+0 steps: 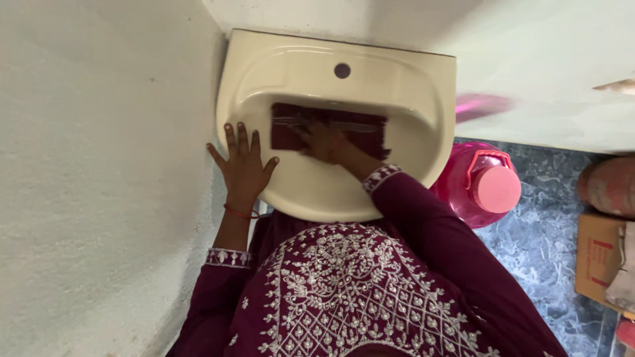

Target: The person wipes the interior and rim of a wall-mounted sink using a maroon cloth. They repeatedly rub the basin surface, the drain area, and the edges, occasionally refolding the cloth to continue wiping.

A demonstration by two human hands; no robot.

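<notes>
A cream wash basin [403,79] hangs on the wall in front of me, with one round tap hole [342,70] in its back ledge. My left hand [243,165] rests flat on the basin's left rim with the fingers spread; a red thread is tied around that wrist. My right hand [324,142] reaches into the bowl and presses on a dark red cloth [362,131] that lies across the back of the bowl. Both my sleeves are maroon with white embroidery.
A white wall [99,165] stands close on the left, touching the basin's edge. A big pink water jug [479,182] with a pink cap stands on the blue-grey marbled floor [542,231] to the right. A cardboard box [598,258] and a rounded brown object [608,185] sit at far right.
</notes>
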